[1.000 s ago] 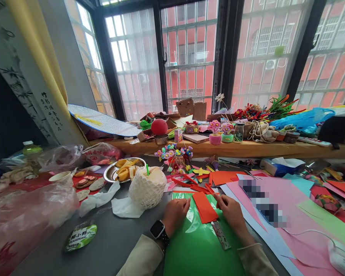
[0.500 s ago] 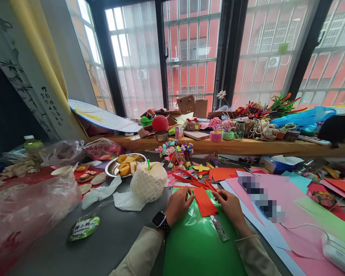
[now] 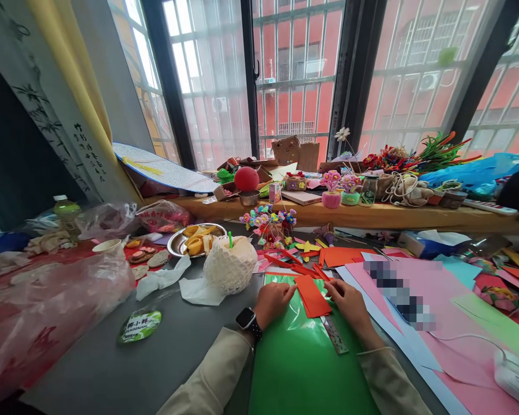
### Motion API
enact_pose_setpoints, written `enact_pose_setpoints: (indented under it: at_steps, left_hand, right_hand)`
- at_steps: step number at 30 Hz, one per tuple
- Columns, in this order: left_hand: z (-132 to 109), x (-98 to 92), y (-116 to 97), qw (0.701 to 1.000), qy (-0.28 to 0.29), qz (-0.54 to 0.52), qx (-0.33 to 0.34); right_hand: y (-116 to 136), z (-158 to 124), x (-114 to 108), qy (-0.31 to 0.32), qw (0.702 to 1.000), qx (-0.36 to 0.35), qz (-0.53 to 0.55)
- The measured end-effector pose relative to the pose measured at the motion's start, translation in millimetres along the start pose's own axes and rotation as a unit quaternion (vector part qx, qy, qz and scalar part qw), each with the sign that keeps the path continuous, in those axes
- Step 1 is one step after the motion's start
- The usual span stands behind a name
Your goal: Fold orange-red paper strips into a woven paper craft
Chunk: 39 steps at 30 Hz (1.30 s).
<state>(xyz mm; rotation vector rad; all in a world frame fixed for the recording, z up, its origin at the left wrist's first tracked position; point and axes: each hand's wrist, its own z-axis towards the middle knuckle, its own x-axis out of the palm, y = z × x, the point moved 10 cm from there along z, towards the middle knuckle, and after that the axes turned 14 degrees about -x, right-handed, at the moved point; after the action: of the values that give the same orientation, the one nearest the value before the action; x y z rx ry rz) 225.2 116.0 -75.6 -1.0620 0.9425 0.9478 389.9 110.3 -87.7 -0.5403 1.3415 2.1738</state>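
A folded piece of red-orange paper (image 3: pixel 312 296) lies on a glossy green sheet (image 3: pixel 305 363) in front of me. My left hand (image 3: pixel 273 302) pinches the paper's left edge with curled fingers; a smartwatch (image 3: pixel 247 319) sits on that wrist. My right hand (image 3: pixel 349 300) pinches its upper right corner. A metal ruler (image 3: pixel 335 335) lies on the green sheet just under my right hand. Red paper strips (image 3: pixel 294 266) lie just beyond the folded piece.
A fruit in white foam netting (image 3: pixel 230 265) stands left of my hands, with a metal dish of peels (image 3: pixel 194 240) behind it. Pink, blue and green paper sheets (image 3: pixel 436 300) spread to the right. Plastic bags (image 3: pixel 47 305) fill the left. A wooden sill (image 3: pixel 372 216) holds craft flowers.
The view has tilted up and shifted slightly. My left hand has slid onto the left edge of the red-orange paper; my right hand stays at its upper right corner.
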Motion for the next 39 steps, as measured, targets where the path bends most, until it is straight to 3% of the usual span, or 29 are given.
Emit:
enact_pose_setpoints:
  at_steps: [13,28,39]
  left_hand:
    - [-2,6.2,-4,0.998,0.036,0.044,0.010]
    - [-2,10.8,-1,0.999,0.028,0.038,0.014]
    - [0,8.9,0,0.999,0.029,0.035,-0.004]
  right_hand:
    - [2,-1,-1,-0.007,1.000,-0.004,-0.014]
    - [-4,0,3,0.002,1.000,-0.005,-0.024]
    - [5,0,-7,-0.028,0.998,-0.027,-0.058]
